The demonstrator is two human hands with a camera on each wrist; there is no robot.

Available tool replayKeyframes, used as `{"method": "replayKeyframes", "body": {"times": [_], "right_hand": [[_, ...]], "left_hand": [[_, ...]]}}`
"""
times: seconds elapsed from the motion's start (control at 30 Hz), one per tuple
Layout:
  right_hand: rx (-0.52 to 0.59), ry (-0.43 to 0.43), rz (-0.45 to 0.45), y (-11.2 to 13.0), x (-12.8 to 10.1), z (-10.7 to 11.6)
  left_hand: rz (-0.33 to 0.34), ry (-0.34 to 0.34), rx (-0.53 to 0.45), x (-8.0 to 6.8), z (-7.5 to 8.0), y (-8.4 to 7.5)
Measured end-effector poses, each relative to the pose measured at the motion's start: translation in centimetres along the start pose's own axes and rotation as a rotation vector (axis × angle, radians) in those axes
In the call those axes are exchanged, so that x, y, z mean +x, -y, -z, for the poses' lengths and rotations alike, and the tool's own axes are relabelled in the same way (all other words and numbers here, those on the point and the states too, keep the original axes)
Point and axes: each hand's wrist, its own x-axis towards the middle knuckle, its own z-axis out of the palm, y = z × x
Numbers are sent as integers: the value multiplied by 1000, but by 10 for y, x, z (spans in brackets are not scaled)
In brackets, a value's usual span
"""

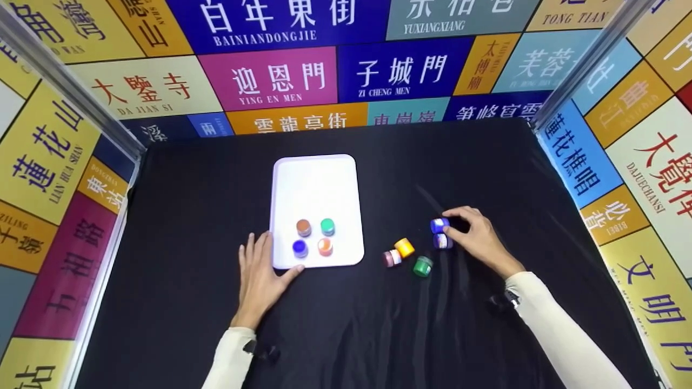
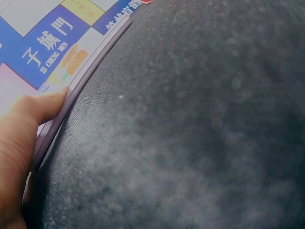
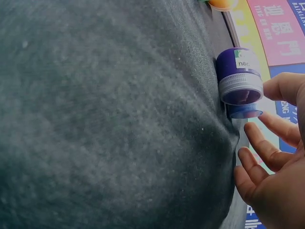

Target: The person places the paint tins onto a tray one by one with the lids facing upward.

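A white tray (image 1: 316, 189) bears four small paint jars: a brown jar (image 1: 304, 227), a teal green jar (image 1: 327, 226), a blue jar (image 1: 300, 248) and an orange-red jar (image 1: 325, 247). My left hand (image 1: 260, 278) spans the tray's near left corner, fingers extended along its left side and thumb on the near rim. To the right of the tray, my right hand (image 1: 478, 235) pinches a blue paint jar (image 1: 439, 225) between thumb and fingers. A purple paint jar (image 3: 239, 71) lies on its side right beside it, close to the thumb.
Between tray and right hand are a yellow-orange jar (image 1: 404, 247), a dark red jar (image 1: 392, 258) and a green jar (image 1: 423, 266). Black cloth (image 1: 205, 194) covers the table. Printed panels (image 1: 281, 75) with Chinese lettering stand behind and along both sides.
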Motion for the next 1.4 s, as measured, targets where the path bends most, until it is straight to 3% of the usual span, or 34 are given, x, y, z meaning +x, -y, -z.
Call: {"method": "replayKeyframes", "body": {"times": [0.47, 0.83, 1.4], "right_hand": [[-16, 66, -56, 0, 10, -5], [-10, 28, -86, 2, 14, -9], [21, -14, -57, 12, 28, -16]], "left_hand": [[9, 3, -15, 0, 0, 0], [7, 7, -10, -1, 1, 1], [13, 13, -22, -1, 2, 0]]}}
